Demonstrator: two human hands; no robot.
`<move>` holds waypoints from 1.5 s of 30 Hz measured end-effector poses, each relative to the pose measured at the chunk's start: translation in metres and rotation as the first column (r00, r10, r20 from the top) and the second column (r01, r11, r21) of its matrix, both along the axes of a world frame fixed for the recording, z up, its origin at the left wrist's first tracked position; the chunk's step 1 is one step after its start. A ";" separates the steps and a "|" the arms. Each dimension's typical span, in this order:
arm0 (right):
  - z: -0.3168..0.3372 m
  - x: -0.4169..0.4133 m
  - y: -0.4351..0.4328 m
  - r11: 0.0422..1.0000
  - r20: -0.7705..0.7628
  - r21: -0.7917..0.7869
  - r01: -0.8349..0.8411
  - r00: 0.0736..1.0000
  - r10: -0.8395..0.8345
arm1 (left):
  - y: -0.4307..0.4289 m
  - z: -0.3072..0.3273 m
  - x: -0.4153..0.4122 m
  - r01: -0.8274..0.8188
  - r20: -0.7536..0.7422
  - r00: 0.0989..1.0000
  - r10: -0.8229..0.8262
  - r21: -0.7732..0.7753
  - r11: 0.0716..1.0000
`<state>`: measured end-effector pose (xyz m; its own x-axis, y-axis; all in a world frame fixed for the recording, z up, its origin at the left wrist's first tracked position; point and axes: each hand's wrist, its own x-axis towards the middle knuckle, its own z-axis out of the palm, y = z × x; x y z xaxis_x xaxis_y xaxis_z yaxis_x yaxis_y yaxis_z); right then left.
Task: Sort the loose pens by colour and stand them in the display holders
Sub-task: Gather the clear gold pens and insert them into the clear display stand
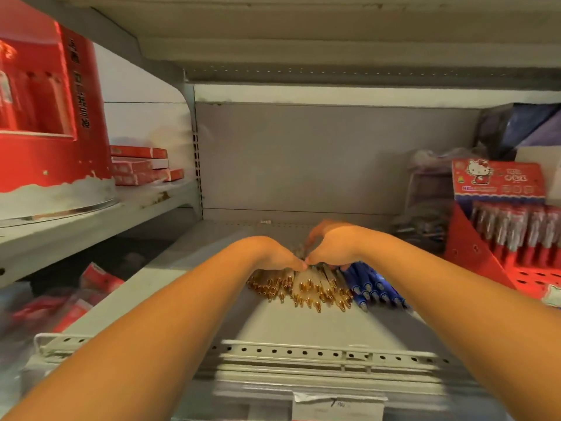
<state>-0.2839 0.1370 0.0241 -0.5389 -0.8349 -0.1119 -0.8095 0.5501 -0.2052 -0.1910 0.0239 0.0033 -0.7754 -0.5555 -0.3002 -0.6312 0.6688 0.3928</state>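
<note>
grey shop shelf (303, 332), both hands over a heap of loose pens.
clear pens (303, 288) and blue pens (376, 287) lie flat, tips toward the person. left hand (273, 253) and right hand (334, 247) cup their far ends, fingers hidden, so i cannot tell the hold. the red display holder (473, 247) stands rightward, nearer the right hand.

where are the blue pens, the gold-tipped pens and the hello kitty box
blue pens (375, 288): head view, middle of the barrels
gold-tipped pens (306, 291): head view, tips in mid-pile
hello kitty box (498, 180): head view, its front header card
</note>
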 end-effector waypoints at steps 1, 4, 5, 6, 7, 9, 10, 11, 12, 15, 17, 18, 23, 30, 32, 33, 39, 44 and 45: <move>-0.001 -0.002 -0.003 0.999 -0.018 0.038 -0.032 0.999 0.033 | 0.000 0.003 -0.001 -0.004 0.016 1.000 0.004 0.005 1.000; -0.004 -0.008 -0.009 0.985 -0.015 0.145 -0.094 0.995 0.097 | -0.005 0.008 -0.002 -0.027 0.064 0.998 0.024 0.044 0.999; -0.005 -0.009 -0.011 0.982 -0.004 0.161 -0.094 0.995 0.096 | -0.007 0.009 -0.002 -0.032 0.082 0.996 0.027 0.060 0.998; -0.005 -0.010 -0.015 0.981 0.000 0.171 -0.095 0.995 0.096 | -0.011 0.010 -0.002 -0.040 0.101 0.994 0.033 0.070 0.997; -0.006 -0.011 -0.018 0.980 -0.003 0.176 -0.097 0.995 0.099 | -0.013 0.010 -0.002 -0.047 0.115 0.993 0.037 0.082 0.996; -0.009 -0.013 -0.024 0.980 -0.015 0.163 -0.111 0.993 0.115 | -0.019 0.011 -0.004 -0.070 0.129 0.990 0.055 0.114 0.991; -0.010 -0.014 -0.025 0.981 -0.012 0.155 -0.120 0.992 0.124 | -0.022 0.010 -0.005 -0.080 0.133 0.989 0.062 0.131 0.988; -0.011 -0.016 -0.027 0.980 0.002 0.145 -0.135 0.991 0.136 | -0.025 0.009 -0.007 -0.083 0.131 0.989 0.064 0.145 0.986; -0.012 -0.018 -0.028 0.979 0.023 0.132 -0.155 0.988 0.154 | -0.028 0.008 -0.009 -0.087 0.119 0.991 0.069 0.154 0.984; -0.017 -0.023 -0.031 0.979 0.056 0.077 -0.190 0.981 0.186 | -0.028 0.008 -0.012 -0.096 0.135 0.988 0.076 0.146 0.985; -0.019 -0.026 -0.032 0.980 0.052 0.054 -0.191 0.981 0.188 | -0.021 0.011 -0.013 -0.073 0.163 0.985 0.053 0.116 0.991; -0.019 -0.028 -0.032 0.982 0.061 0.041 -0.183 0.982 0.181 | -0.017 0.013 -0.014 -0.070 0.169 0.984 0.051 0.106 0.992; -0.016 -0.033 -0.030 0.984 0.116 0.003 -0.178 0.977 0.177 | -0.009 0.017 -0.017 -0.032 0.199 0.980 0.012 0.099 0.995; -0.014 -0.033 -0.026 0.982 0.171 -0.056 -0.181 0.967 0.188 | -0.001 0.015 -0.023 0.043 0.205 0.978 -0.041 -0.006 0.999; -0.014 -0.033 -0.025 0.980 0.165 -0.087 -0.179 0.968 0.192 | -0.002 0.013 -0.025 0.047 0.186 0.982 -0.042 -0.021 0.999; -0.015 -0.032 -0.025 0.979 0.162 -0.106 -0.176 0.968 0.192 | -0.003 0.012 -0.026 0.050 0.175 0.984 -0.045 -0.025 0.998; -0.018 -0.032 -0.025 0.981 0.141 -0.140 -0.135 0.978 0.155 | -0.002 0.011 -0.024 0.060 0.194 0.979 -0.056 -0.018 0.998; -0.017 -0.032 -0.025 0.979 0.177 -0.183 -0.085 0.977 0.118 | 0.006 0.014 -0.029 0.090 0.241 0.968 -0.074 -0.058 0.994; -0.017 -0.032 -0.025 0.976 0.197 -0.208 -0.065 0.974 0.107 | 0.008 0.015 -0.031 0.101 0.266 0.960 -0.082 -0.057 0.993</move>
<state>-0.3160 0.1124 0.0069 -0.4468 -0.8937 -0.0402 -0.7805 0.4114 -0.4706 -0.2216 0.0318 0.0185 -0.7229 -0.5125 -0.4634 -0.6406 0.7485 0.1715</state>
